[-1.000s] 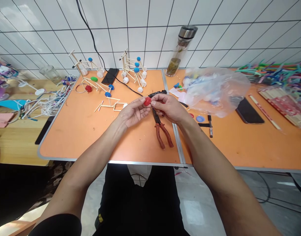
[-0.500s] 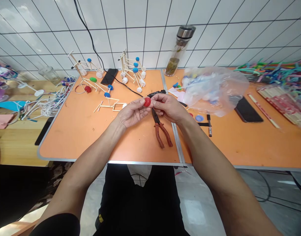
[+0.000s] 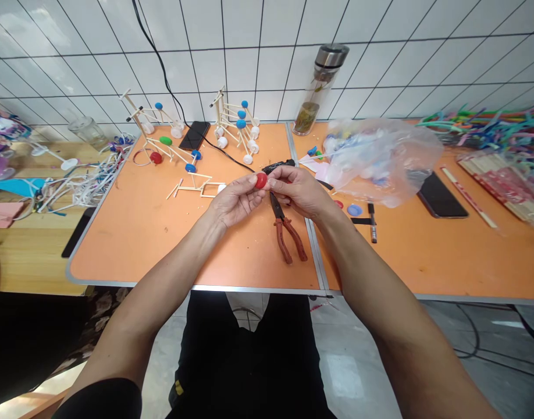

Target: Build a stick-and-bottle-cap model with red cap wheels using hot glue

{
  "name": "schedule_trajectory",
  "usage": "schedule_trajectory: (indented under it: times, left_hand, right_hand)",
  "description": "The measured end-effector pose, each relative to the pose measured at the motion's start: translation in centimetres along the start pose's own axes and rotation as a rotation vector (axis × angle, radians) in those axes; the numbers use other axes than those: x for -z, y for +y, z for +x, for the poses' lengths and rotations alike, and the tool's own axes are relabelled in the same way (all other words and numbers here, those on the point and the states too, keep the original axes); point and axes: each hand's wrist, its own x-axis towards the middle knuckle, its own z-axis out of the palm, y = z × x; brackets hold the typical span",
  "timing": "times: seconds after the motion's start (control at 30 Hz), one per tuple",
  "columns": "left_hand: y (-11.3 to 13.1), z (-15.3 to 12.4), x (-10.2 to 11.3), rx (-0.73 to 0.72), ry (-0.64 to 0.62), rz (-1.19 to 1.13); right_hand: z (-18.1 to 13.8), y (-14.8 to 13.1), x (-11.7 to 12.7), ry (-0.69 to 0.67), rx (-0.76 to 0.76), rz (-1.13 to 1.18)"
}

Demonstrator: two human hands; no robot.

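A handicraft corner by a tiled wall; home or workshop is unclear.
The orange table holds pliers mid-table, stick models at far left, a plastic bag and heaped colourful strands toward far right.

The piece is red, the pliers' handles brownish-red, the tabletop orange.

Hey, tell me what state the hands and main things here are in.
Red disc: held
Left hand: pinching the red disc
Right hand: at the red disc's edge
Pliers: lying, handles apart
Bottle: lidded, partly filled
Bag: crumpled, things inside
Right phone: dark screen
Back phone: dark screen
Rightmost stick frame: standing
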Motion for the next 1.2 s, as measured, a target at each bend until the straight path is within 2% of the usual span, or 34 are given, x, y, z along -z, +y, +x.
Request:
schedule_trajectory:
  times: [0.33,0.87,1.0,1.1,1.2]
  left_hand:
    - [0.0,-0.1,-0.3,0.002,0.023,0.02]
    - [-0.8,0.4,0.1,-0.039,-0.024,0.047]
    - [-0.9,0.5,0.3,-0.077,-0.029,0.16]
    - [-1.0,0.5,0.6,-0.179,-0.03,0.307]
    - [-0.9,0.5,0.6,-0.245,0.006,0.395]
  right_hand:
    - [0.0,0.0,-0.1,0.036,0.008,-0.043]
    - [-0.2,0.1,0.2,0.082,0.011,-0.151]
    - [-0.2,-0.5,0.2,0.112,0.04,-0.272]
    - [-0.3,-0.8,-0.1,0.105,0.071,-0.356]
    - [-0.3,-0.7,-0.4,0.063,0.021,-0.312]
